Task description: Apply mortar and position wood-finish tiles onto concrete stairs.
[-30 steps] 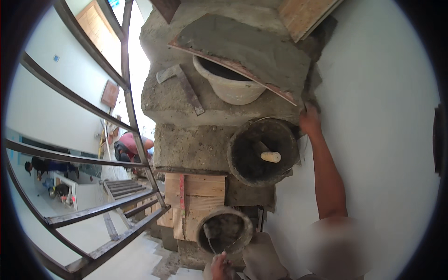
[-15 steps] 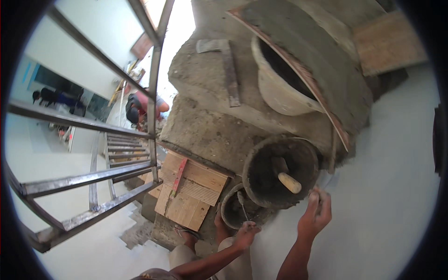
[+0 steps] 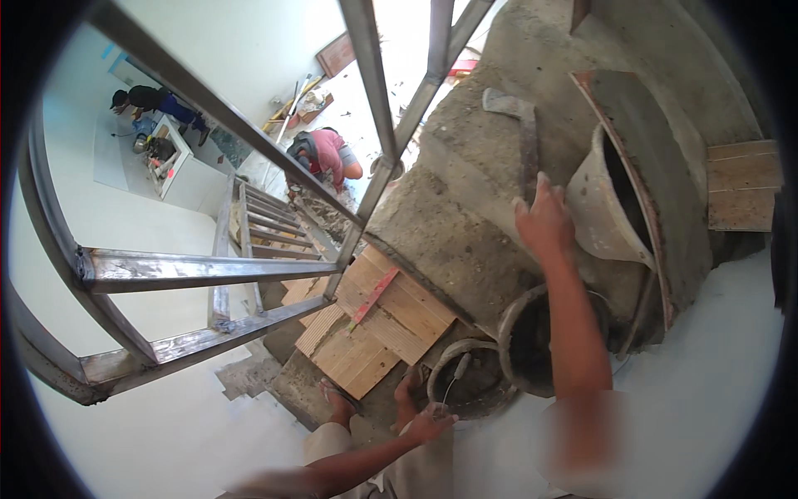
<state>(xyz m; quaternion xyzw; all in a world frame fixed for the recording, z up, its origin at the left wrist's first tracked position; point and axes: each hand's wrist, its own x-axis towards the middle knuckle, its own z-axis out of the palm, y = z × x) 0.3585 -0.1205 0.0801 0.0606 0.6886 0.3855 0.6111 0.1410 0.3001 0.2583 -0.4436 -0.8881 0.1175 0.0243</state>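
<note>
Right hand [image 3: 546, 220]: fingers spread and apart, over the upper concrete step [image 3: 465, 154], at the handle end of my hatchet [image 3: 525, 137]. Cannot tell if I touch it. Hatchet lies flat, its head toward the step's ragged railing-side edge, handle running to the front lip. Just right of my fingers, a pale tub [image 3: 600, 216]; against its mouth a board [image 3: 661, 158] spread with grey mortar, steeply tilted from this angle.

Left hand [image 3: 430, 422]: fingers curled at the near rim of the small bucket [image 3: 443, 358], where a thin wire [image 3: 450, 391] reaches them; cannot tell whether they clamp wire or rim. A larger dark bucket [image 3: 505, 337] stands right beside it, partly behind my right forearm. Left of both, wood-look tiles [image 3: 357, 362] with a red strip [image 3: 374, 298] on top. Beyond the metal railing [image 3: 216, 270], a co-worker in pink [image 3: 328, 154] bends low.
</note>
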